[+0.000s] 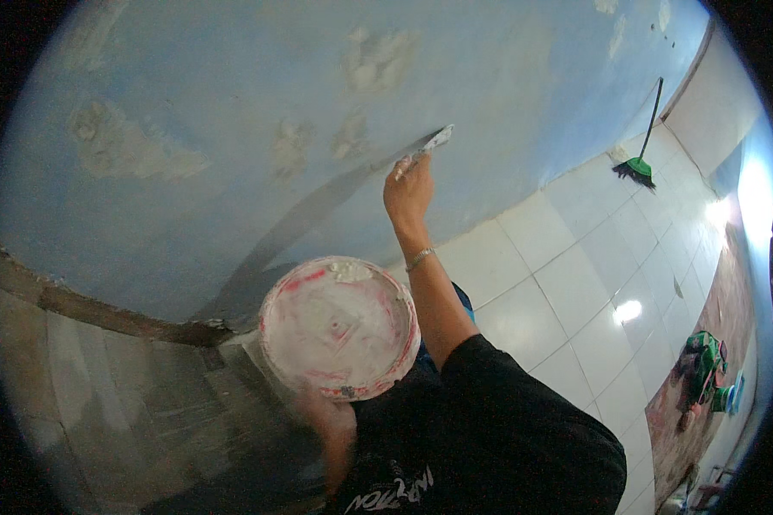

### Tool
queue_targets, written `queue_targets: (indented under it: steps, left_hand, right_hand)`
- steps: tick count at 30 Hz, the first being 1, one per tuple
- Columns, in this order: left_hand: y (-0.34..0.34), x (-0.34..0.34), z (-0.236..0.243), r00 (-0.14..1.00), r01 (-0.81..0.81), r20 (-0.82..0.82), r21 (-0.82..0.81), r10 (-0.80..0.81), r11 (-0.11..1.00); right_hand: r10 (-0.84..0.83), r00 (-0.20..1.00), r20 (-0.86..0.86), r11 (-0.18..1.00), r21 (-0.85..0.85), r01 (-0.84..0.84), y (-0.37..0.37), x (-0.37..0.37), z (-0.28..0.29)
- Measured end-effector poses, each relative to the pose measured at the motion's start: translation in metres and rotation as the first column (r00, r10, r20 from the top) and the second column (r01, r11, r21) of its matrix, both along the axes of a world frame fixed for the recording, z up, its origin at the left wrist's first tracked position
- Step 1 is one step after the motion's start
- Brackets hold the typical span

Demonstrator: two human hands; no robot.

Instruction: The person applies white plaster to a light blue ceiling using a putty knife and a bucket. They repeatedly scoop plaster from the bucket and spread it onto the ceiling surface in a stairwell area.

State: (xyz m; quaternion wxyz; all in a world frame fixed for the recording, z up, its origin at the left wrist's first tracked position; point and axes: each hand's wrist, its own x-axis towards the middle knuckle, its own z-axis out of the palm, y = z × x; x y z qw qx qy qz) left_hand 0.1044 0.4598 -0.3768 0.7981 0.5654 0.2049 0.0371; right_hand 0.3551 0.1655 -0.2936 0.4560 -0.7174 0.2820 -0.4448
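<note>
My right hand [410, 190] is raised to the blue wall [472, 77], its fingers wrapped around a putty knife [439, 137]. The blade is smeared white and lies close to the wall; whether it touches cannot be made out. My left hand [331, 421], blurred, grips the lower rim of a round bucket lid [335, 326] held in front of my body. White putty and red streaks coat the lid, with a thicker lump of putty [349, 272] near its far edge. Rough pale patches [378, 62] mark the wall left of the knife.
White floor tiles [567, 292] run along the wall's foot on the right, with darker tiling [129, 386] at the lower left. A green-headed broom [638, 167] leans at the far right. Green items [704, 356] lie on a brownish floor sheet [674, 421].
</note>
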Motion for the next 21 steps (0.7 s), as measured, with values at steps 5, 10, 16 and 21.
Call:
queue_targets:
  steps: [5, 10, 16, 21]
  left_hand:
    - [-0.014, -0.001, 0.011, 0.989, -0.126, -0.113, -0.250, 0.100, 0.960]
    - [-0.004, 0.001, -0.015, 0.998, 0.011, 0.068, -0.203, 0.003, 0.979]
    - [0.008, 0.006, -0.033, 0.998, -0.049, -0.053, -0.094, 0.044, 0.994]
    - [-0.016, 0.005, -0.005, 0.986, -0.165, -0.018, -0.251, 0.166, 0.954]
  right_hand:
    - [0.037, 0.999, 0.007, 0.999, 0.025, -0.037, 0.003, -0.019, 0.015]
    - [0.086, 0.994, 0.064, 0.987, 0.133, -0.094, -0.058, -0.106, 0.006]
    - [0.164, 0.955, 0.247, 0.769, 0.575, -0.281, -0.117, -0.127, 0.037]
    - [0.233, 0.900, 0.368, 0.647, 0.632, -0.426, -0.115, -0.136, 0.074]
